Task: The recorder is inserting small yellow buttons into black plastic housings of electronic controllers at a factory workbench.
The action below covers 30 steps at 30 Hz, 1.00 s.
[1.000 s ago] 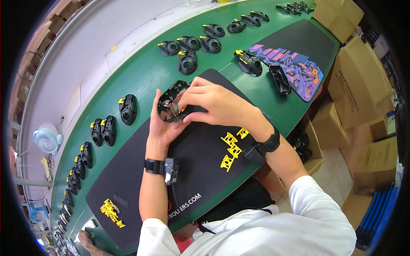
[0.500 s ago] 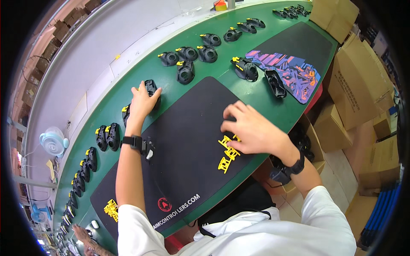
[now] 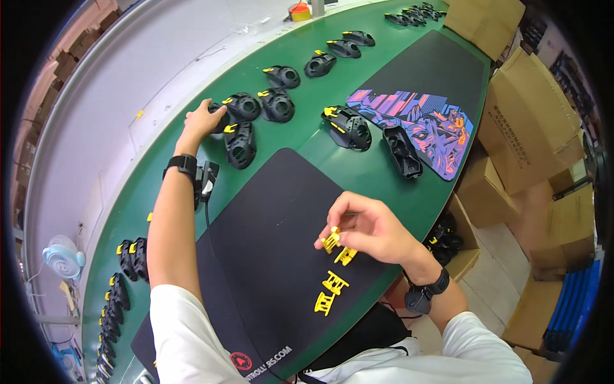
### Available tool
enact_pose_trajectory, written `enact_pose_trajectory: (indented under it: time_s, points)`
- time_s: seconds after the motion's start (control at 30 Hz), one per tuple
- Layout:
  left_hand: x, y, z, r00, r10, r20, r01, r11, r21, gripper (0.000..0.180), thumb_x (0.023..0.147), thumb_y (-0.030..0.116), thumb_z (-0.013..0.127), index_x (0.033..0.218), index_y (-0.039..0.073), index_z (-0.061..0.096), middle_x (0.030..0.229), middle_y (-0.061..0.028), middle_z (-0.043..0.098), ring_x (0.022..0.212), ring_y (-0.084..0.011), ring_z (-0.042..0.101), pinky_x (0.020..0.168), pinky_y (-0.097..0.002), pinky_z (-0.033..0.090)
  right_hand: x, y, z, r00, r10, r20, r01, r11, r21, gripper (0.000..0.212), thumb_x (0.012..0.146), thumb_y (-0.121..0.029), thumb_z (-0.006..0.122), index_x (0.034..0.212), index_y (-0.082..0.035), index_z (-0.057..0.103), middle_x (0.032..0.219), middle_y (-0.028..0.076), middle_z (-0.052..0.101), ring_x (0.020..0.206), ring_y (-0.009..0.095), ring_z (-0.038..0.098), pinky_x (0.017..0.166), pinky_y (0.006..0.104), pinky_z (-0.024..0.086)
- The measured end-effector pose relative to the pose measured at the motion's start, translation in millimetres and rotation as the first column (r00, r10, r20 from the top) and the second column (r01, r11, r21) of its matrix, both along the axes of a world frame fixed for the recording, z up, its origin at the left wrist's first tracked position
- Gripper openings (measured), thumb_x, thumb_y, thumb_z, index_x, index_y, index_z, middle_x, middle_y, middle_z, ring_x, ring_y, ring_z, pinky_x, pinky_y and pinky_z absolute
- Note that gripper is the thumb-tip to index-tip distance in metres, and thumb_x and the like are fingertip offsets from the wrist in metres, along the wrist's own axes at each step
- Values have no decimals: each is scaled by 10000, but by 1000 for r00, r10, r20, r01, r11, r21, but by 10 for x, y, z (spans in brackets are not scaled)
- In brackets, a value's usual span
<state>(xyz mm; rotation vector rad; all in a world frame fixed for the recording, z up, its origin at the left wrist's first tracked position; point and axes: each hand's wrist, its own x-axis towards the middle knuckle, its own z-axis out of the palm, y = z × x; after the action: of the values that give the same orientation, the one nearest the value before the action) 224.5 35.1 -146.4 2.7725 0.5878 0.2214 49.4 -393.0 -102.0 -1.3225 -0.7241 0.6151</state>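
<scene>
My right hand (image 3: 374,233) pinches a small yellow plastic part (image 3: 330,242) between thumb and fingertips above the black mat (image 3: 268,217). Just under those fingers lies another yellow part (image 3: 346,256), and two more yellow parts (image 3: 327,296) rest on the mat nearer to me. Stretched out to the far left, my left hand (image 3: 203,120) has its fingers closed around a black plastic shell (image 3: 218,114), mostly hidden by the hand. Right beside it sit a black shell with a yellow piece (image 3: 242,107) and another such shell (image 3: 240,146).
More black shells (image 3: 277,105) with yellow pieces line the green table (image 3: 307,137), far and left. An upturned black shell (image 3: 401,152) lies by a patterned mat (image 3: 422,121). Cardboard boxes (image 3: 531,121) stand along the right; a blue fan (image 3: 63,257) is at left.
My left hand has moved from one shell to another farther along the row. My right hand has lifted a yellow part from the pile. The whole view has shifted.
</scene>
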Motion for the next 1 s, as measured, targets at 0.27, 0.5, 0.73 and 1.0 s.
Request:
enact_pose_trajectory:
  time_s: [0.27, 0.5, 0.73, 1.0]
  points:
    - [100, 92, 26, 985, 161, 56, -139, 948, -287, 697, 799, 545, 706, 1377, 175, 583, 1243, -170, 676, 1153, -327, 623, 1022, -471, 429, 214, -195, -123, 760, 3, -650, 230, 934, 273, 65, 1008, -91, 509, 1053, -54, 539, 983, 64, 589, 955, 205, 629, 919, 396, 528]
    - [-1195, -414, 342, 856, 388, 341, 445, -218, -869, 490, 946, 319, 594, 1408, 185, 500, 1134, -102, 662, 1044, -216, 626, 928, -384, 486, 305, 87, 60, 847, -144, -511, 284, 937, 206, 269, 1063, -152, 507, 1258, 7, 601, 994, 46, 597, 962, 148, 623, 912, 333, 538]
    - [-2618, -1644, 183, 800, 306, 516, 554, -50, -831, 688, 927, 165, 574, 1556, 200, 298, 1356, -77, 559, 1231, -236, 581, 1069, -427, 435, 409, 922, 93, 994, -112, -21, 114, 983, 147, 295, 958, -20, 622, 1252, 9, 613, 1005, 66, 658, 893, 128, 655, 814, 299, 566]
    - [-2819, -1675, 58, 794, 204, 572, 596, -76, -800, 928, 798, -78, 694, 1570, 144, 229, 1371, -106, 488, 1296, -230, 510, 1109, -394, 416, 83, 1074, 21, 893, -147, 425, 165, 986, -4, 159, 885, -12, 696, 1043, -8, 713, 894, 96, 710, 804, 162, 689, 738, 286, 555]
